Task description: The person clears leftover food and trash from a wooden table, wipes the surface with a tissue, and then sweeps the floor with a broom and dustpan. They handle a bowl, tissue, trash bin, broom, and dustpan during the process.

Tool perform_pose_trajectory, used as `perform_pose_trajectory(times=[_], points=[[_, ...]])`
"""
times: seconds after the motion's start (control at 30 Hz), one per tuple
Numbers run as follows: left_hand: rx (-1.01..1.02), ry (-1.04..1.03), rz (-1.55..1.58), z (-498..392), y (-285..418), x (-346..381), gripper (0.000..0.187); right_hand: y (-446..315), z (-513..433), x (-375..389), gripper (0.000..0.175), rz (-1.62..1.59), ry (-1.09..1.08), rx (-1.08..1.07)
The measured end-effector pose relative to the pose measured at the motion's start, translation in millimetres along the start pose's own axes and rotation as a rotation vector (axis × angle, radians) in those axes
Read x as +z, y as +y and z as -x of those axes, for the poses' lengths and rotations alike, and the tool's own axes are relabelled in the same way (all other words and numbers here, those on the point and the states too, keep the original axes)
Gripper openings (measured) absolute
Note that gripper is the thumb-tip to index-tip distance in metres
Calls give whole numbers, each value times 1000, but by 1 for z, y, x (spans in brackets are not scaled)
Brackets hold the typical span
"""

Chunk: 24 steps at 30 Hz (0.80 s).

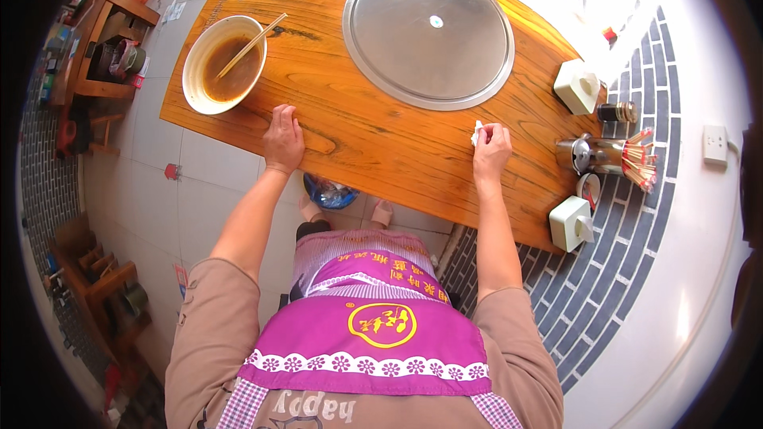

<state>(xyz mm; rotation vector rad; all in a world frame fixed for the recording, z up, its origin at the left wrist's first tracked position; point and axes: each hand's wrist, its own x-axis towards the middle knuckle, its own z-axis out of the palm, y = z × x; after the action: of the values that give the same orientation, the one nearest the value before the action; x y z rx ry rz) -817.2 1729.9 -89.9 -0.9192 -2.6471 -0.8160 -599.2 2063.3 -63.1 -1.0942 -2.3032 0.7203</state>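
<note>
My left hand (pixel 284 138) rests at the near edge of the wooden table (pixel 381 137), fingers curled together, and nothing shows in it. Just beyond it stands a large cream bowl (pixel 194 74) of brown broth, with a pair of wooden chopsticks (pixel 253 44) leaning across its rim. My right hand (pixel 493 152) pinches a crumpled white tissue (pixel 477 133) over the right part of the table. A round stainless steel lid or disc (pixel 417 47) lies flat on the tabletop, a short way beyond the right hand.
Along the right end stand two tissue boxes (pixel 575 86), a dark jar (pixel 617 112), a metal lidded pot (pixel 578 152) and a holder of wrapped chopsticks (pixel 639 161). A blue-lined bin (pixel 331 192) sits below the near edge. Brick-patterned wall (pixel 614 238) borders the right.
</note>
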Motion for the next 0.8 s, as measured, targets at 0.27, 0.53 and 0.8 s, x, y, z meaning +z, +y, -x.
perform_pose_trajectory(times=[0.27,0.53,0.8], points=[[-9,-8,3,-2,-1,0,23,-9,-3,14,8,-144,17,48],[-20,-29,-6,0,-1,0,25,-59,25,60,9,30,-111,-199],[-30,-22,0,1,-2,-1,28,-86,29,81,9,-10,-85,-244]])
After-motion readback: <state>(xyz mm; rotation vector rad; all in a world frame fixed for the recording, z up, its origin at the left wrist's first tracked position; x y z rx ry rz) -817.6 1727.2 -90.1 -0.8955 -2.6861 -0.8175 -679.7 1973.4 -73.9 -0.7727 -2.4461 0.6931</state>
